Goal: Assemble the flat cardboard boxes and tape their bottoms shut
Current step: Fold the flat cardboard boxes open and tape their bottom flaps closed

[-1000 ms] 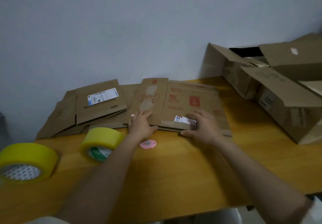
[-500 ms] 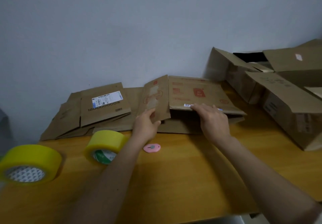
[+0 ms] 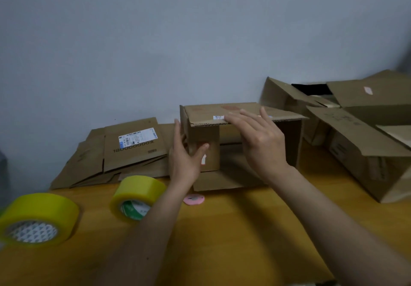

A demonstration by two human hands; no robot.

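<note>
Two hands worked over a wooden counter (image 3: 222, 241). Opened boxes (image 3: 355, 134) crowded its far right, their insides mostly hidden by flaps. The half-raised cardboard box (image 3: 233, 112) stood at centre, its interior shadowed; the right hand (image 3: 260, 139) lay spread with straight fingers on its top panel, and the left hand (image 3: 184, 159) pressed its left side flap, fingers relaxed. Flat boxes (image 3: 124, 152) lay far left, partly blocked by the nearer tape roll (image 3: 136, 199). Another tape roll (image 3: 37, 219) sat near left. A small pink object (image 3: 194, 199), hard to identify, lay beside the left wrist.
</note>
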